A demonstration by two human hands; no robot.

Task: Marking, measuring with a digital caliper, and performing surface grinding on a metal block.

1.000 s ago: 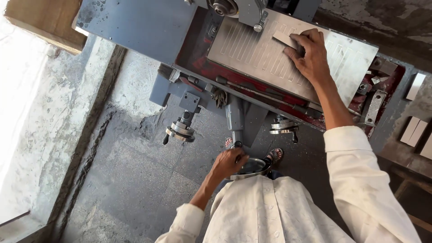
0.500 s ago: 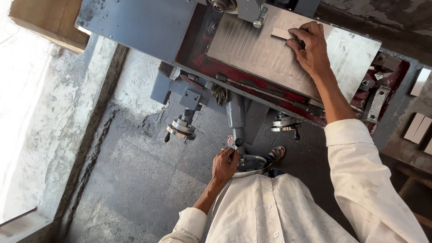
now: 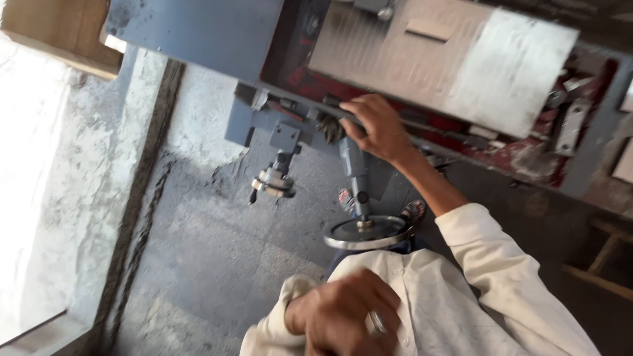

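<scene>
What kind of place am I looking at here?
Most likely a small machine workshop: a heavy grey machine with a flat metal table, a handwheel on a shaft, and a rough concrete floor.

At twelve o'clock, your machine table (image 3: 402, 59) shows dull, scratched metal; the handwheel (image 3: 366, 232) bare steel; your shirt (image 3: 455, 303) matt cloth.

Right hand (image 3: 373, 126) reaches forward, fingers curled; left hand (image 3: 346, 316) pulled close

A tan cardboard box (image 3: 56, 29) sits at the top left corner; no labels, signs or screens show.
</scene>
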